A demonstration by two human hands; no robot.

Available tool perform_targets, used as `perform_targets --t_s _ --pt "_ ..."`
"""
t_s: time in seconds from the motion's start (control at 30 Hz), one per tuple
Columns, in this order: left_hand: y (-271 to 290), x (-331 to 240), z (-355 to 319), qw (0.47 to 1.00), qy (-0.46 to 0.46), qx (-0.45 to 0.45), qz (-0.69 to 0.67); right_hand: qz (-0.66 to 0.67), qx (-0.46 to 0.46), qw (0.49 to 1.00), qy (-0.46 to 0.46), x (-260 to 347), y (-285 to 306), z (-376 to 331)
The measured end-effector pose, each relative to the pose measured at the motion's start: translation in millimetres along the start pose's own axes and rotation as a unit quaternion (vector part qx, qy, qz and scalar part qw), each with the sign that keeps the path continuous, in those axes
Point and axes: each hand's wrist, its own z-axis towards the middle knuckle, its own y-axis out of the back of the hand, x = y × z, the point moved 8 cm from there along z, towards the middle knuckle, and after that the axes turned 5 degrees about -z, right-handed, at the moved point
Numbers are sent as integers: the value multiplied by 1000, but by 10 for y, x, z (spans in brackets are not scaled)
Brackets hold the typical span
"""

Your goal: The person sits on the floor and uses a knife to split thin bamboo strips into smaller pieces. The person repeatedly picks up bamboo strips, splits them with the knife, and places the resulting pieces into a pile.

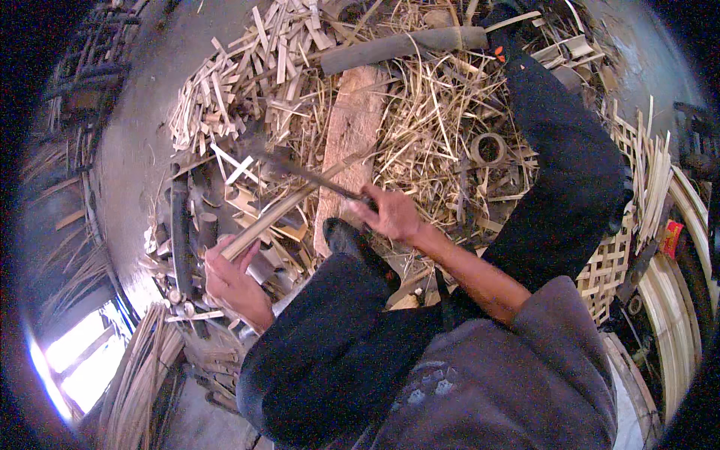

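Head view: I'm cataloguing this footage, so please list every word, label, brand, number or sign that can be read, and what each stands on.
No text can be read here.
Red packet at the right: yellowish marks, too small and blurred to read.
Grey-brown shirt: pale print on it, too blurred to read.
Nowhere else can I make out lettering.

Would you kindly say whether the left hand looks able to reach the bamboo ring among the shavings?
Probably not: the left hand holds a bamboo strip, and the right hand, holding a blade, lies between it and the bamboo ring.
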Motion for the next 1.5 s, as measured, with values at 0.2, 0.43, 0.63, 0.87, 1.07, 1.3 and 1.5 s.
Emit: perform_targets --t_s 0.2,0.43,0.63,0.87,1.07,1.3,1.5 --pt "-136 -106 33 999 -37 19 23 0 -9 994 -104 -511 -62 -107" --pt "-661 -293 350 917 -51 20 -396 107 3 976 -190 -1055 -114 -211" --pt "-827 -177 580 862 -137 30 -487 127 -52 988 -66 -285 496 -306" --pt "-1248 -349 334 914 -187 73 -353 250 -68 965 -23 1024 1537 -610" --pt "-1514 -357 211 843 -90 197 -492 266 -64 960 61 1607 1710 -645" --pt "-1605 -326 -124 843 -90 266 -458 311 1 945 -100 1746 1563 -743" --pt "-1691 -99 -264 836 -20 290 -466 332 57 937 -97 1808 1439 -714"
